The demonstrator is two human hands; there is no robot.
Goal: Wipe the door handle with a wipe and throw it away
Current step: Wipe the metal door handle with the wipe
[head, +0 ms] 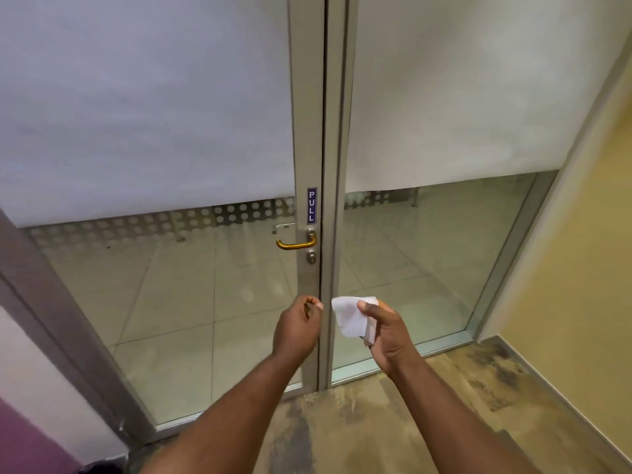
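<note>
A brass lever door handle (pixel 294 243) sticks out to the left from the metal stile of a glass door (pixel 309 165), under a blue PULL sticker (pixel 311 205). My right hand (pixel 386 331) holds a folded white wipe (pixel 352 315) between thumb and fingers, well below and to the right of the handle. My left hand (pixel 298 325) hovers beside it in front of the stile, fingers curled loosely, holding nothing. Neither hand touches the handle.
A keyhole cylinder (pixel 311 257) sits just under the handle. A fixed glass panel (pixel 427 268) stands to the right, a yellow wall (pixel 581 268) beyond it. White blinds cover the upper glass. The floor (pixel 393 422) near my feet is stained brown.
</note>
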